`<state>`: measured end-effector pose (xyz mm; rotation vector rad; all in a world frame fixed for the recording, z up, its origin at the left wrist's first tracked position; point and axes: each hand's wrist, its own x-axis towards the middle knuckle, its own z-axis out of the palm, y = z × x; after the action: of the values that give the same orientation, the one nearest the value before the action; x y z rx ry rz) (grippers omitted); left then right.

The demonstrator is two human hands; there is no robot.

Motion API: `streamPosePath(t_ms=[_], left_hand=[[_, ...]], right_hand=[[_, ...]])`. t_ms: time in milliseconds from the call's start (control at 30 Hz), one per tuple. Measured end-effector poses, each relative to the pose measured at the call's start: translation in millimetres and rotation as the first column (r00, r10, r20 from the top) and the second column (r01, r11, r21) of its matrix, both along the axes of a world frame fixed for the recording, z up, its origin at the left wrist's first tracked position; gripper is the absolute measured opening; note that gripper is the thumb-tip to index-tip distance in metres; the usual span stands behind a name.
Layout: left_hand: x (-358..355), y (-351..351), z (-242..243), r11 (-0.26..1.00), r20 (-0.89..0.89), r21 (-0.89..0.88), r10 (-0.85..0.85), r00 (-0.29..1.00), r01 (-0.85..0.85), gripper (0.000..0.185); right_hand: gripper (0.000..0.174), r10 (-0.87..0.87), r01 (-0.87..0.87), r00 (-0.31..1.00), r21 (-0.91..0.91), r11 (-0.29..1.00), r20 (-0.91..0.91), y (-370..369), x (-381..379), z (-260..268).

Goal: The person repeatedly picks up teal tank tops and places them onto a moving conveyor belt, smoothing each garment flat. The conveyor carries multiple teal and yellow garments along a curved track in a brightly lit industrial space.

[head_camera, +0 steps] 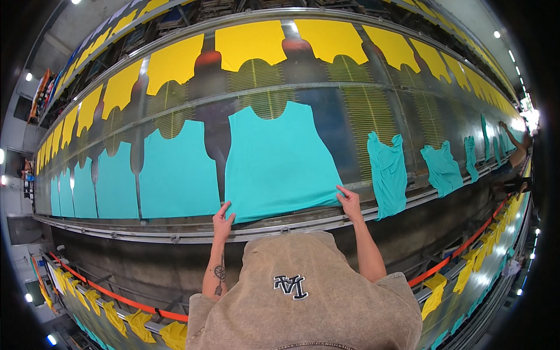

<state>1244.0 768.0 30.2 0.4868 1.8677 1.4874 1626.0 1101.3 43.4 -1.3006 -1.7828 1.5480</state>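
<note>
A turquoise fabric shirt panel (280,162) lies spread on the long printing table (323,98) before me, its scooped neckline pointing away. My left hand (223,222) pinches its near left corner between thumb and fingers. The near right corner is held by my right hand (348,203). Between the hands the hem is slightly raised and slants, with small folds near the right corner. To the left, a flat turquoise panel (179,175) lies alongside. On the right, a crumpled turquoise piece (387,175) hangs partly over the table edge.
Yellow fabric panels (251,43) line the table's far side. A metal rail (175,239) runs along the near edge. More crumpled turquoise pieces (442,166) lie to the right, where another person's arm (515,138) reaches over the table. An orange rail (437,267) and another table are behind me.
</note>
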Motion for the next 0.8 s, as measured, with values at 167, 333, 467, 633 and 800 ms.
streamPosePath(t_ms=[167, 333, 467, 633, 800], left_hand=[[-6, -2, -9, 0.997, 0.004, -0.068, -0.047, 0.999, 0.047, 0.043], [-8, -3, -11, 0.985, 0.06, -0.166, -0.027, 0.998, 0.036, 0.033], [-9, -4, -13, 0.991, 0.111, -0.125, 0.06, 0.992, -0.046, 0.028], [-10, -3, -25, 0.99, 0.069, -0.127, 0.075, 0.995, -0.066, 0.026], [-11, -2, -29, 0.988, 0.042, -0.102, 0.12, 0.992, -0.115, 0.024]], right_hand=[[0.027, -0.004, 0.011, 0.995, -0.063, 0.998, 0.103, 5, 4, -12], [0.022, 0.041, -0.038, 0.998, -0.062, 0.997, 0.043, 3, 7, -20], [0.019, -0.012, 0.015, 1.0, -0.131, 0.991, 0.021, 2, 10, -14], [0.018, -0.022, 0.022, 1.0, -0.108, 0.994, 0.0, 1, 11, -16], [0.019, -0.028, 0.029, 0.999, -0.04, 0.999, 0.016, 5, 13, -25]])
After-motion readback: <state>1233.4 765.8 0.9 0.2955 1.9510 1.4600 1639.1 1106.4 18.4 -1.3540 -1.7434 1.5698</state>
